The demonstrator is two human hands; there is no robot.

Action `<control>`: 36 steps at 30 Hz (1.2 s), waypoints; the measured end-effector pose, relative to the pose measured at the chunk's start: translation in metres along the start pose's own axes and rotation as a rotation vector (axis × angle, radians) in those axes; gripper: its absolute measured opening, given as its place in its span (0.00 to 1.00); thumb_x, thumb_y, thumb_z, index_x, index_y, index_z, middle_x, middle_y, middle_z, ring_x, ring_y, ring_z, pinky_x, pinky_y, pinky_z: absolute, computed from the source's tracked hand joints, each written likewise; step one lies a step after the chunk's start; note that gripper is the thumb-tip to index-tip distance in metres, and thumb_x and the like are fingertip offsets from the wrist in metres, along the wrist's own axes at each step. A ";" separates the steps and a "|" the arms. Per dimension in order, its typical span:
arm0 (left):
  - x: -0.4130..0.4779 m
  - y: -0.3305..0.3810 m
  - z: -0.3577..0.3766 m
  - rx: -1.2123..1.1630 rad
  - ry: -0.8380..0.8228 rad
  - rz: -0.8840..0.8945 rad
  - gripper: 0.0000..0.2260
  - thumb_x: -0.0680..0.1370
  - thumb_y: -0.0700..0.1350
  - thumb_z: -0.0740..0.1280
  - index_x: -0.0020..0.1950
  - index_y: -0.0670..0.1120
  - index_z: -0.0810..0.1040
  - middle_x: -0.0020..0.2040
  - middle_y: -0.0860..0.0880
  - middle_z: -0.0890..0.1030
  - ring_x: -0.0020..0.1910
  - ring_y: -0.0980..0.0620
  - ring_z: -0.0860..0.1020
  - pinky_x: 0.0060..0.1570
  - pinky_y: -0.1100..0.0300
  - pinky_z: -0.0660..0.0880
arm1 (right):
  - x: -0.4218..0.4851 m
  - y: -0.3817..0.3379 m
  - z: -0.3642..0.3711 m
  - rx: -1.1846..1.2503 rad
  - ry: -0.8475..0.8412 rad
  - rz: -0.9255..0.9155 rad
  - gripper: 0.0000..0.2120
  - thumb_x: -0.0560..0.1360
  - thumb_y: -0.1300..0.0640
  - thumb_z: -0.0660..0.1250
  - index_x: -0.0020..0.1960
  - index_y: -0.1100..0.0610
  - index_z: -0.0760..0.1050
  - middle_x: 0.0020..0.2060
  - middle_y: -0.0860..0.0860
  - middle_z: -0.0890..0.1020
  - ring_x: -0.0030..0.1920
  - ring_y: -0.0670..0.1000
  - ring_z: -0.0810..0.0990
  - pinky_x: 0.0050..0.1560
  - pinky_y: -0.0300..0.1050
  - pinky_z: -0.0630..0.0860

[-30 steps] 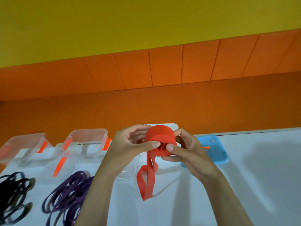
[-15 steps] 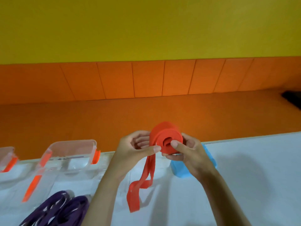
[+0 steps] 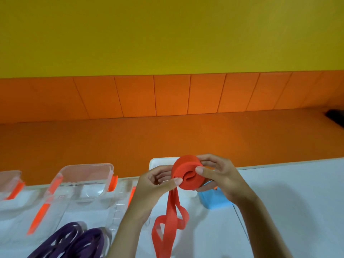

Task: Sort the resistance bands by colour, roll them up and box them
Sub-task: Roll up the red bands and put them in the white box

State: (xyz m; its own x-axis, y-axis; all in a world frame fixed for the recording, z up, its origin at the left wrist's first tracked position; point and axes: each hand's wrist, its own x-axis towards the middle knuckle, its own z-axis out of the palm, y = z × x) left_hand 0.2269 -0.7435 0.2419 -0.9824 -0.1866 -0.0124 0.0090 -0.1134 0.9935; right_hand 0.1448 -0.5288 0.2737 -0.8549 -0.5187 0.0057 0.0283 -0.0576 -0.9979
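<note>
1. Yellow wall over orange padded panels is forming the backdrop; a white table [image 3: 290,202] is running along the foreground.
2. Red resistance band [image 3: 187,175]: partly wound into a thick coil, being held up above the table at centre. Its unrolled tail [image 3: 168,222] is hanging down in loose loops toward the bottom edge.
3. Left hand [image 3: 154,185]: thumb and fingers are closing narrowly on the coil's left rim, where the tail is leaving it.
4. Right hand [image 3: 217,175]: fingers are wrapping the coil's far side, thumb pressing on its face near the centre.
5. Purple bands [image 3: 74,241]: lying unrolled in a heap at lower left.
6. Clear boxes with orange clips [image 3: 83,183]: sitting open along the far edge at left; apparently empty.
7. Blue box [image 3: 214,200]: sitting just behind and below the right hand, contents hidden.
8. Step in hand, by judgement: rolling the red band, mid-way.
9. Next move is calling for feeding the tail round under steady tension while keeping the coil pinched.
</note>
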 end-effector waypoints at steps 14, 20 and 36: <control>0.011 0.001 -0.025 0.051 0.038 0.046 0.31 0.57 0.66 0.86 0.55 0.54 0.89 0.47 0.49 0.88 0.46 0.56 0.83 0.47 0.63 0.81 | 0.013 -0.001 0.013 -0.132 -0.089 0.080 0.25 0.66 0.40 0.82 0.62 0.40 0.84 0.58 0.43 0.86 0.57 0.51 0.87 0.46 0.52 0.87; 0.011 0.012 -0.029 0.044 -0.064 0.033 0.28 0.63 0.62 0.85 0.61 0.55 0.87 0.54 0.48 0.88 0.56 0.52 0.86 0.53 0.62 0.82 | 0.015 0.004 0.021 -0.079 0.066 0.007 0.22 0.60 0.44 0.85 0.53 0.46 0.88 0.51 0.50 0.88 0.50 0.56 0.90 0.43 0.48 0.86; 0.005 0.024 -0.014 0.019 -0.055 0.120 0.26 0.65 0.55 0.86 0.61 0.53 0.87 0.56 0.48 0.88 0.57 0.49 0.86 0.51 0.60 0.82 | -0.005 -0.005 0.013 -0.216 -0.007 -0.165 0.19 0.68 0.45 0.83 0.58 0.44 0.86 0.52 0.50 0.88 0.54 0.52 0.86 0.48 0.44 0.85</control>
State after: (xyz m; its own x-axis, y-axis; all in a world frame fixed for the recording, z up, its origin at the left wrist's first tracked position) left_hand 0.2253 -0.7609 0.2640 -0.9832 -0.1436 0.1126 0.1243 -0.0750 0.9894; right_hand 0.1561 -0.5371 0.2792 -0.8349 -0.5237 0.1694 -0.2233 0.0410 -0.9739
